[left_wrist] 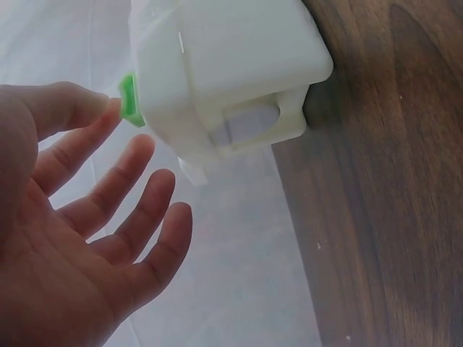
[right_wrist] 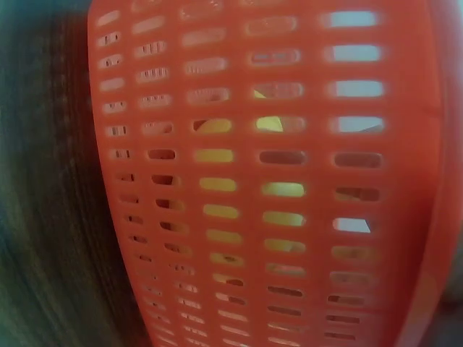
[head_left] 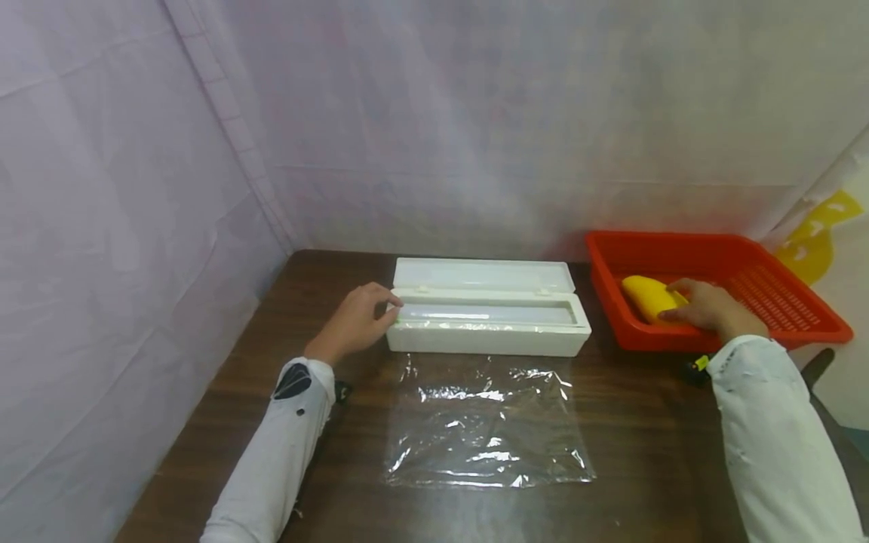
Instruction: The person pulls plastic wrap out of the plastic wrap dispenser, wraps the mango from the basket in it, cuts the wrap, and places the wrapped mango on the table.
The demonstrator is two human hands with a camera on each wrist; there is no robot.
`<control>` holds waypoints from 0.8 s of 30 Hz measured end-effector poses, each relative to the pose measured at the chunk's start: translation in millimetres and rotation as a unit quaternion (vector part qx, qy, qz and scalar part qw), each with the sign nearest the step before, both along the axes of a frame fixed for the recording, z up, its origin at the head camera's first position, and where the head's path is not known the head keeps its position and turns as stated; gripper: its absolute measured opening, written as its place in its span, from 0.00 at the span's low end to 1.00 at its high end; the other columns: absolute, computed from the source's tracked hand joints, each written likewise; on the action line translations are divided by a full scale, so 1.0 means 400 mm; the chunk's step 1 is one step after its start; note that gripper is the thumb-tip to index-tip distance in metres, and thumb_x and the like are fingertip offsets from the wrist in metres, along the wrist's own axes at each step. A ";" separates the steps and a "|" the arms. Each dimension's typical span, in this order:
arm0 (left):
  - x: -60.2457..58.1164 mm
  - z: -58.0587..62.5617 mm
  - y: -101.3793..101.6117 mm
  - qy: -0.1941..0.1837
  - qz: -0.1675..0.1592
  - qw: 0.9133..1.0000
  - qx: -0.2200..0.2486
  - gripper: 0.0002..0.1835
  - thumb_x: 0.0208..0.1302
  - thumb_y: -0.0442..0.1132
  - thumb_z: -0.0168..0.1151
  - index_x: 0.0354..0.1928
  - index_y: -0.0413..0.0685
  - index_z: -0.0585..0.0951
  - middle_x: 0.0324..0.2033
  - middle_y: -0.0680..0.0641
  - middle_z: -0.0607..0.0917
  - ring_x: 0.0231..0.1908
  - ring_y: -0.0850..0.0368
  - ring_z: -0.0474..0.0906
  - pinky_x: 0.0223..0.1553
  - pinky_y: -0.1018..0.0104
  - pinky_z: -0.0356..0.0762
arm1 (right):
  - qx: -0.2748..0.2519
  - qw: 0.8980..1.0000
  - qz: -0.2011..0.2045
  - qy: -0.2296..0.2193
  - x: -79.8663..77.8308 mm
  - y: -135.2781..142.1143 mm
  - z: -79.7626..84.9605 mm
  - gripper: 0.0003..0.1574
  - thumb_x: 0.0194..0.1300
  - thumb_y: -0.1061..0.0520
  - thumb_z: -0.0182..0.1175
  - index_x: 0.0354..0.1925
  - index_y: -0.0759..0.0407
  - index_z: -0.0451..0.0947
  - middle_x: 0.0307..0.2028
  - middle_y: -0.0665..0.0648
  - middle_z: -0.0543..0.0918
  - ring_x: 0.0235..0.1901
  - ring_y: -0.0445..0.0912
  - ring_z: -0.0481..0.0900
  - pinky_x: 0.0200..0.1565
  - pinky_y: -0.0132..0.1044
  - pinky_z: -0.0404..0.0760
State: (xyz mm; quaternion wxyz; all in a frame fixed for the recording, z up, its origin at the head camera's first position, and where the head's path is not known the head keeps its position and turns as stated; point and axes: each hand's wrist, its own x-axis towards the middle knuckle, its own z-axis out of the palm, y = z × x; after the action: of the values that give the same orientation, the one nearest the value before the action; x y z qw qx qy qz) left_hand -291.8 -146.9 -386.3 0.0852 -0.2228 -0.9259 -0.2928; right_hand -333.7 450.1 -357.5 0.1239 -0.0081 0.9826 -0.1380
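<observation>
In the head view, a white cling film dispenser (head_left: 489,344) stands on the table with its lid raised and a film roll inside. A sheet of clear film (head_left: 485,434) spreads from its front edge across the tabletop. My left hand (head_left: 356,317) is at the dispenser's left end. Seen from the left wrist, its thumb and index finger pinch a small green slider (left_wrist: 129,100), the other fingers loosely spread. Over on the right, my right hand (head_left: 716,308) grips a yellow mango (head_left: 640,292) inside the red basket (head_left: 611,302). The basket wall hides that hand in the right wrist view.
The dark wooden table (head_left: 652,452) carries everything. White cloth walls (head_left: 475,136) rise behind and on the left. The basket's slotted wall (right_wrist: 409,166) fills most of the right wrist view, with yellow showing through its slots.
</observation>
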 end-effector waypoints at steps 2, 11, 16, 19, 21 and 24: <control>0.001 0.002 0.000 -0.002 0.001 1.000 0.001 0.12 0.68 0.37 0.61 0.49 0.42 0.86 0.52 0.39 0.84 0.56 0.42 0.78 0.63 0.45 0.73 | 0.003 1.000 0.004 0.003 0.000 -0.001 0.000 0.59 0.60 0.31 0.65 0.71 0.68 0.59 0.64 0.82 0.64 0.56 0.76 0.67 0.60 0.76 0.63; 0.000 0.011 -0.002 -0.008 0.003 1.000 0.001 0.12 0.69 0.38 0.61 0.50 0.43 0.85 0.53 0.40 0.84 0.57 0.42 0.78 0.63 0.45 0.73 | 0.001 1.000 0.006 0.004 0.002 -0.005 0.004 0.58 0.62 0.32 0.64 0.72 0.68 0.59 0.64 0.83 0.64 0.58 0.77 0.65 0.61 0.77 0.60; 0.004 0.009 -0.004 -0.017 0.007 1.000 0.002 0.12 0.69 0.38 0.61 0.50 0.44 0.85 0.53 0.41 0.84 0.57 0.43 0.78 0.63 0.45 0.74 | -0.001 1.000 0.008 0.003 0.005 -0.005 0.003 0.58 0.62 0.31 0.64 0.73 0.67 0.60 0.66 0.84 0.62 0.61 0.78 0.62 0.62 0.77 0.59; 0.007 0.008 -0.005 -0.022 0.010 1.000 0.003 0.12 0.69 0.38 0.61 0.51 0.44 0.85 0.53 0.42 0.83 0.57 0.43 0.78 0.63 0.46 0.74 | -0.001 1.000 0.002 0.005 0.011 -0.004 0.003 0.59 0.61 0.30 0.64 0.73 0.66 0.59 0.66 0.84 0.62 0.61 0.78 0.62 0.61 0.77 0.60; 0.008 0.009 -0.006 -0.025 0.012 1.000 0.004 0.12 0.70 0.38 0.61 0.51 0.45 0.85 0.53 0.42 0.83 0.58 0.43 0.78 0.63 0.46 0.74 | -0.001 1.000 -0.001 0.011 0.014 -0.003 0.002 0.59 0.61 0.29 0.63 0.73 0.66 0.60 0.66 0.84 0.62 0.60 0.78 0.62 0.61 0.77 0.60; 0.009 0.011 -0.008 -0.027 0.013 1.000 0.004 0.12 0.70 0.39 0.61 0.51 0.44 0.85 0.53 0.42 0.83 0.58 0.43 0.78 0.63 0.46 0.74 | -0.006 1.000 -0.009 0.021 0.019 -0.002 0.002 0.60 0.61 0.27 0.62 0.74 0.64 0.59 0.67 0.82 0.61 0.60 0.78 0.62 0.61 0.78 0.60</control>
State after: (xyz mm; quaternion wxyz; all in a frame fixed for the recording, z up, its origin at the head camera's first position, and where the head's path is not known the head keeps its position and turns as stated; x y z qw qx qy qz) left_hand -288.2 -149.9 -381.8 0.0646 -0.2023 -0.9296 -0.3014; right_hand -326.2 449.5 -356.9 0.1021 -0.0029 0.9842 -0.1449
